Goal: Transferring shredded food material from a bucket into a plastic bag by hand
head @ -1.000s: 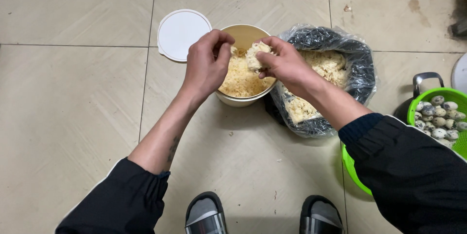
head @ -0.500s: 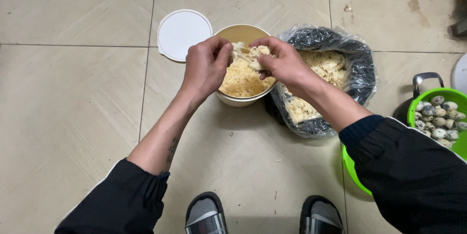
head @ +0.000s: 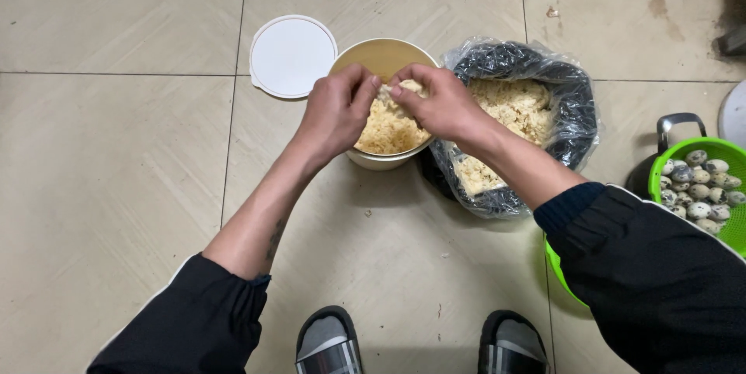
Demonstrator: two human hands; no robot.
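Round beige plastic tub (head: 386, 54) on tiled floor (head: 116, 156), partly filled with pale yellow crumbly flakes (head: 386, 129). Left hand (head: 336, 112) and right hand (head: 440, 99) meet above tub; fingers (head: 364, 82) of both pinched together on clump of flakes. Round white lid (head: 290, 57) touching tub's left rim. Black plastic bag of same flakes (head: 519, 106) just right of tub. Green colander of speckled eggs (head: 703, 187) far right of tub.

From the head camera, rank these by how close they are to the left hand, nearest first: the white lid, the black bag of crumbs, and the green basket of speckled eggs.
Measured from the left hand:
1. White lid, just up-left of it on the floor.
2. Black bag, to the right, beyond the tan bucket.
3. Green basket, far right edge.
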